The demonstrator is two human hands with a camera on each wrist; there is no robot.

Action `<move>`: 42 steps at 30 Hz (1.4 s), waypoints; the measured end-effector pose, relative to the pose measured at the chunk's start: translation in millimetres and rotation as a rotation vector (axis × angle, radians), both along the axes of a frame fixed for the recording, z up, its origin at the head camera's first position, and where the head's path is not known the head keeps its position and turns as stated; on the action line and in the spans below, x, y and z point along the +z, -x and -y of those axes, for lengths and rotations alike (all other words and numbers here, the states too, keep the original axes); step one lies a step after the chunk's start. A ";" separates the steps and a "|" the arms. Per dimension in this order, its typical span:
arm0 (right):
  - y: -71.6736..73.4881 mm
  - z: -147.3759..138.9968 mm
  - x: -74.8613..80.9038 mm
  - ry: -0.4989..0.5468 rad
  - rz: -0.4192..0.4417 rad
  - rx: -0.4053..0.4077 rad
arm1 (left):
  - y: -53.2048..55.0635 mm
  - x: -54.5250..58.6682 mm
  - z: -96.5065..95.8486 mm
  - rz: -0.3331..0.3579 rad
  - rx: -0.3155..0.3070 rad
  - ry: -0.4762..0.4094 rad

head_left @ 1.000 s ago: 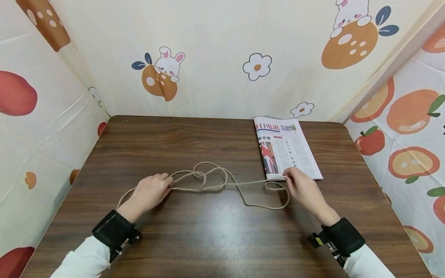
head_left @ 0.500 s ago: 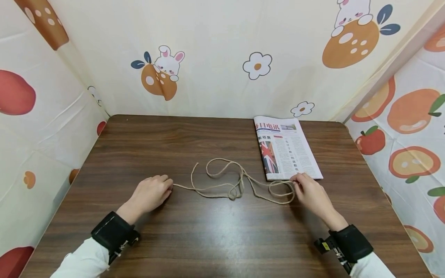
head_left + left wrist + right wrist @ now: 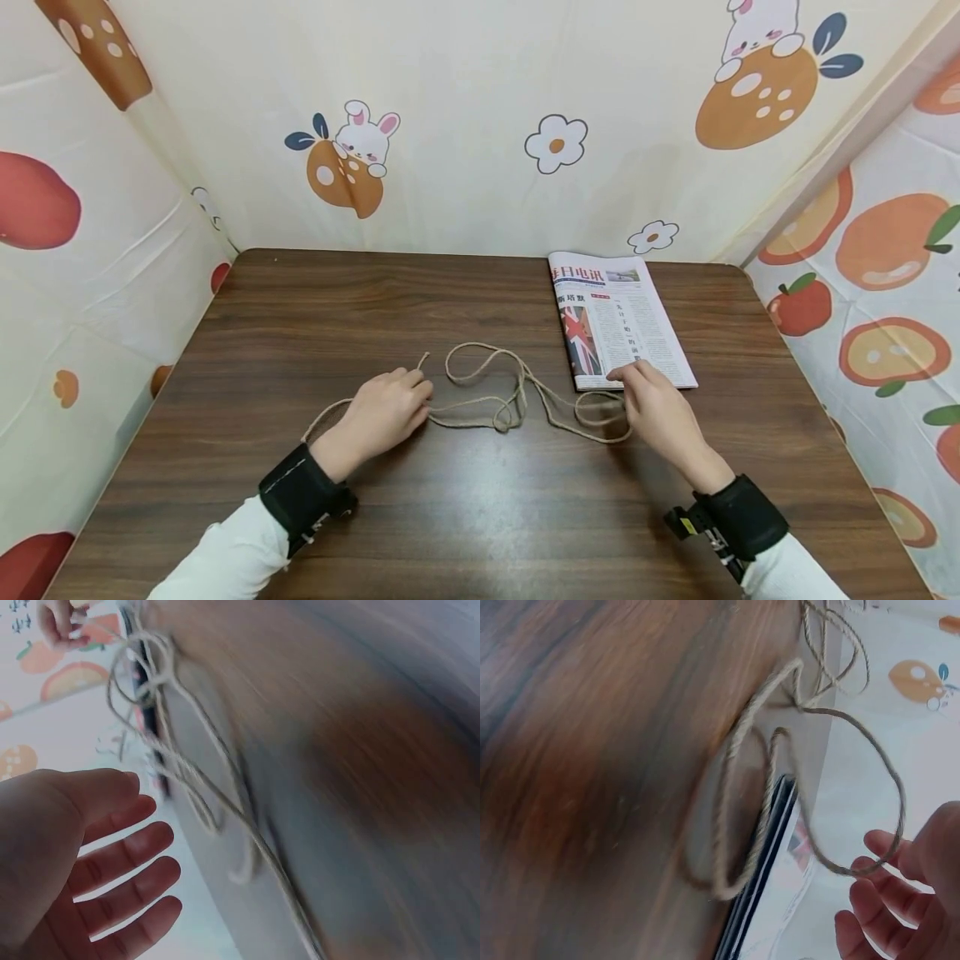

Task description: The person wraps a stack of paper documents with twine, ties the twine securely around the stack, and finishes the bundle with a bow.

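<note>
Four left fingers [image 3: 135, 855] loosely spread; right fingers [image 3: 889, 891] hold rope [image 3: 721, 825].

I count one left hand [image 3: 386, 412] and one right hand [image 3: 663, 417], with two black wristbands [image 3: 300, 492] and two white sleeves [image 3: 232, 554]. On one table [image 3: 465, 533] there is one rope [image 3: 721, 832] and, at the far right, one newspaper [image 3: 630, 321].

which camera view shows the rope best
The head view: sharp and from above, it takes in most of the rope, though the left hand hides part. The left wrist view catches its loops and one long strand, partly blurred. The right wrist view brings a few loops closer, but some run off the top.
</note>
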State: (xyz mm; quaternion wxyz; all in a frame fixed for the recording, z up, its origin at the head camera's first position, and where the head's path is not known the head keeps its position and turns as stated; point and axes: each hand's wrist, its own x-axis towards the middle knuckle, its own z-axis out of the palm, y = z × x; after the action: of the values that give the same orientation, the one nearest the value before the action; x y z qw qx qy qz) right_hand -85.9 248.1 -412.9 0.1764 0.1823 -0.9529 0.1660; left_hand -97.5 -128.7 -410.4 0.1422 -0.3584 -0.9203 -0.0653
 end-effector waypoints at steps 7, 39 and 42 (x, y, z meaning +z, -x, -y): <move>-0.9 24.0 -2.4 -0.037 -0.007 0.057 | 3.2 -4.1 -30.8 0.038 0.004 0.006; -12.2 61.1 -12.6 -0.001 0.225 -0.033 | -1.3 -7.9 21.8 0.092 0.237 -0.105; -10.2 55.4 -6.3 0.030 0.212 -0.053 | -2.5 -7.6 29.6 0.100 0.253 -0.107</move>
State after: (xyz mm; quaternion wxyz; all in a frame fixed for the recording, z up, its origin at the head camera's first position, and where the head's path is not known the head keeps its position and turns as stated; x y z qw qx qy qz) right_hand -75.6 192.7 -419.1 0.0814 0.1359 -0.9681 0.1942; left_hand -95.0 -158.3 -418.0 0.1223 -0.2280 -0.9592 -0.1137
